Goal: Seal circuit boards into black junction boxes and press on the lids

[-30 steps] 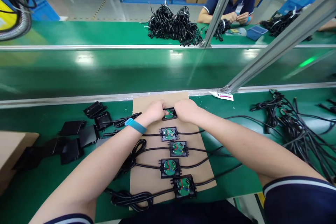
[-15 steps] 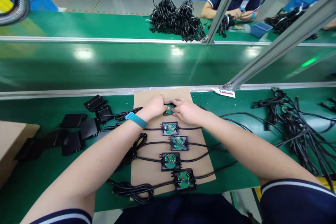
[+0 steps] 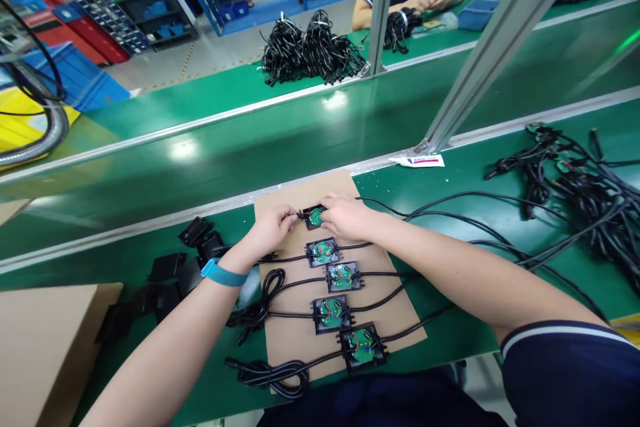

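On a brown cardboard sheet (image 3: 287,343) lie several open black boxes with green circuit boards, each with black cables out of both sides. Both my hands are at the farthest box (image 3: 315,215). My left hand (image 3: 273,227), with a blue wristband, pinches the box's left end. My right hand (image 3: 344,215) lies closed over its right side. The other boxes, such as the nearest one (image 3: 363,345), lie untouched in a row towards me.
Black plastic lids (image 3: 173,273) lie scattered left of the sheet, beside a cardboard box (image 3: 45,340). A tangle of black cables (image 3: 575,180) fills the right. A metal post (image 3: 480,53) rises beyond. Across the conveyor belt (image 3: 250,140) a person handles cable bundles (image 3: 310,47).
My view has swung left and tilted. Both hands stay on the farthest box; the left hand has slid a little to its left end.
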Demonstrator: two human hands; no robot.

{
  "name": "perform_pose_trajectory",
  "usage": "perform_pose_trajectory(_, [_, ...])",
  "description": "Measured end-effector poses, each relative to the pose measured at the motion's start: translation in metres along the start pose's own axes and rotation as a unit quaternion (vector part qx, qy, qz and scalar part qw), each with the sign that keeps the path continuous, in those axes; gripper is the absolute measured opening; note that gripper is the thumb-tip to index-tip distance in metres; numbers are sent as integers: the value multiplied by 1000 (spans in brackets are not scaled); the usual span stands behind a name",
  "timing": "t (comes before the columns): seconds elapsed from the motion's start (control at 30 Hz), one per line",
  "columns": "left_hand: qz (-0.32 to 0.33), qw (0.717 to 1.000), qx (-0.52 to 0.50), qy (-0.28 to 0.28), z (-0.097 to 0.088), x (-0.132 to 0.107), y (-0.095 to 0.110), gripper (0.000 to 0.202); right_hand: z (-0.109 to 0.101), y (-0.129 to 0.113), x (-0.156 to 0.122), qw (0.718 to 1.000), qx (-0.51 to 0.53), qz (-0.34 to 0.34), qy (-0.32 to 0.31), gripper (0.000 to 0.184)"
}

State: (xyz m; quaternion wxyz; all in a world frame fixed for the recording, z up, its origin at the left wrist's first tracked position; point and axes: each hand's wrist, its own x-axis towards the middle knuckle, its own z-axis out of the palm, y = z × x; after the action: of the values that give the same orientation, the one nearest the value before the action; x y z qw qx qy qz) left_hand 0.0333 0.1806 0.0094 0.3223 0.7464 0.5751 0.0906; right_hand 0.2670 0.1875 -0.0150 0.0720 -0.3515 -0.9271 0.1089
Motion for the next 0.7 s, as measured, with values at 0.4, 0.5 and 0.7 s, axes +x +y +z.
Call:
perform_pose_trajectory(0.4, [15,997,80,7,5,0,5,28,-3,-4,1,1000,14,20,-12,26])
perform_pose_trajectory(0.5, [17,991,129,-15,11,2,7,29,-2,-3,1,1000,9,20,-14,26])
perform_pose_trajectory(0.7, [9,976,217,-13,18,5,12,25,2,-3,0,1000,5,19,-10,25])
